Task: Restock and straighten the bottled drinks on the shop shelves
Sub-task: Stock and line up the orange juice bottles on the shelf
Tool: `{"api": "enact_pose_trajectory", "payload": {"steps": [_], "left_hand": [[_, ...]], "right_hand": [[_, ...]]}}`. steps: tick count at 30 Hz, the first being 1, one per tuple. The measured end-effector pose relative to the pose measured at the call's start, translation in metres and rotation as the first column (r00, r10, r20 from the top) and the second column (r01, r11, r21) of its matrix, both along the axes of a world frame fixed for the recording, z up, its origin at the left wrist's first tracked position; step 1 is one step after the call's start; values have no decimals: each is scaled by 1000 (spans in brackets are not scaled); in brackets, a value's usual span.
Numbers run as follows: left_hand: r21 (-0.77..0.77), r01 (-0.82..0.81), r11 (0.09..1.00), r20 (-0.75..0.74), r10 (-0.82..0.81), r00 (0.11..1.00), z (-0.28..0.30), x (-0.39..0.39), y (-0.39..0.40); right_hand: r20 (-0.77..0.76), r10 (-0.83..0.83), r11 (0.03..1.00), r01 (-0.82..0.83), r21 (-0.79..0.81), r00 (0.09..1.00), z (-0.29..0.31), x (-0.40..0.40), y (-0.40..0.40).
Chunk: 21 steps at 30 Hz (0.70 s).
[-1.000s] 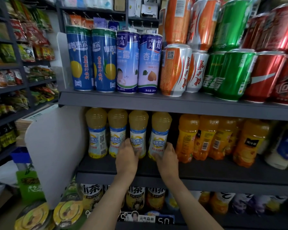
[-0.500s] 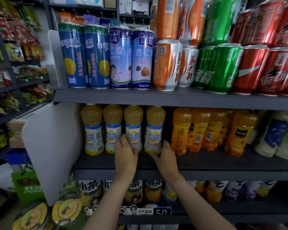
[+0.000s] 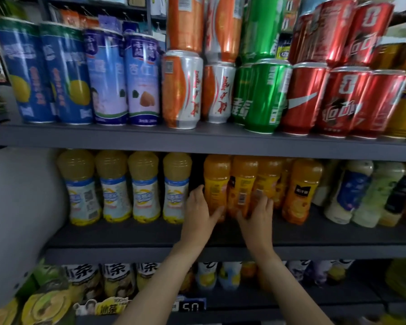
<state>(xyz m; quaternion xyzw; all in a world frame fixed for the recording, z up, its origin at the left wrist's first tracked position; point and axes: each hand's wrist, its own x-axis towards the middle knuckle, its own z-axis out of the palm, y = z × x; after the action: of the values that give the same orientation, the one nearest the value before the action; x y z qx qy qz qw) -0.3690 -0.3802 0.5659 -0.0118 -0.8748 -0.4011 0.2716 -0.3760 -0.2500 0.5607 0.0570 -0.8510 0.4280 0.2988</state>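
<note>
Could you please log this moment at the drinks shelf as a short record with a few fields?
Place: shop shelving, middle shelf in use
Left hand: left hand grips the leftmost orange bottle
Right hand: right hand holds the next orange bottles low down
Left of the hands: four pale yellow bottles upright in a row
Shelf above: upright drink cans, some stacked two high
Image quality: blurred, labels unreadable
</note>
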Motion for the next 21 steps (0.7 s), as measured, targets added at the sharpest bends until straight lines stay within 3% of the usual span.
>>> {"api": "enact_pose_trajectory", "payload": {"steps": [3,7,13,21], "left_hand": [[115,-66,991,42,62,997,1,-17,18],[112,-113,987,17,112,994,-3,-20,22],[145,-173,974,8,174,985,-7,-8,17],[56,-243,969,66,239,969,-1,5,5]], "right_hand": [[11,55,998,-55,7,998,-2,-11,20],[-32,136,990,-135,41,990,2,-25,24],[95,54,996,-60,66,994,1,-42,6],[127,17,993,-31,113,992,5,-41,6]]}}
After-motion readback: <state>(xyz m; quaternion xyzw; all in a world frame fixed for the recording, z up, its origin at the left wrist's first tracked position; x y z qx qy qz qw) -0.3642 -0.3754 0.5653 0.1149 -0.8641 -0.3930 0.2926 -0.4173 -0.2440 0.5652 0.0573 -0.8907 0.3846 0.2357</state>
